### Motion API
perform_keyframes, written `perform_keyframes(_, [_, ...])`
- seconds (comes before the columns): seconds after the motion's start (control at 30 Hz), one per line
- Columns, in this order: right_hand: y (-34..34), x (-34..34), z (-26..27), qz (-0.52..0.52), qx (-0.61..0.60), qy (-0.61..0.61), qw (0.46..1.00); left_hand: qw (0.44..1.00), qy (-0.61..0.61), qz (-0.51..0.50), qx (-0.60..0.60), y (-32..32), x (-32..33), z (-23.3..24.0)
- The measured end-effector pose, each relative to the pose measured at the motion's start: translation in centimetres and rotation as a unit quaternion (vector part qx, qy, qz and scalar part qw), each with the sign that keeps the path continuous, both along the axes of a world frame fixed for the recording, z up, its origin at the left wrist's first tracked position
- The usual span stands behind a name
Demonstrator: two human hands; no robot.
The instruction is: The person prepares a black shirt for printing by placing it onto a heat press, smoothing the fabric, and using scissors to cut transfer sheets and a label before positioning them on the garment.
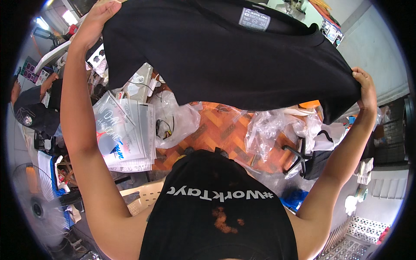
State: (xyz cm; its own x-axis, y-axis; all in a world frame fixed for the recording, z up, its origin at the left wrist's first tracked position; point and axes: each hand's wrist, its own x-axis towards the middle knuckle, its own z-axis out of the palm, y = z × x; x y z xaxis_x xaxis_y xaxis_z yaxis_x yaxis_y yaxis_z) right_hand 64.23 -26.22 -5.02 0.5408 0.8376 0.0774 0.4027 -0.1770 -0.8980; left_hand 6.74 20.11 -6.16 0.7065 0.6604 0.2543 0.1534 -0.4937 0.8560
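A black T-shirt point(227, 58) is stretched out between my two raised hands, across the top of the view. At the upper left, my left hand point(104, 13) grips one shoulder or sleeve edge. My right hand point(364, 87) pinches the other sleeve at the right, lower in the picture. The shirt's neckline faces the top, with a grey printed label point(254, 19) inside the collar. Its lower edge hangs in loose curves. I wear a black sleeveless top with white lettering.
Clear film sheets with handwriting point(120, 136) and plastic bags point(175, 123) lie at the left. Crumpled plastic point(266, 130) and a black chair base point(302, 157) are at the right on the parquet floor. A fan point(38, 208) stands lower left. Another person point(35, 107) is at far left.
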Motion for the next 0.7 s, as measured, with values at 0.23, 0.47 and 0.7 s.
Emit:
perform_keyframes(0.23, [5.9, 1.9, -7.0, -0.012, -0.042, -0.162, 0.986, 0.997, -0.032, 0.067, 0.013, -2.8, -0.7, -4.8])
perform_keyframes(0.47, [11.3, -15.9, -22.2, -0.011, -0.258, 0.172, 0.951, 0.986, 0.031, 0.034, 0.163, -19.9, 10.1, -16.1])
perform_keyframes(0.7, [16.7, -24.8, -31.4, 0.186, -0.219, 0.224, 0.931, 0.995, 0.016, -0.100, -0.011, -28.0, 11.0, -25.2])
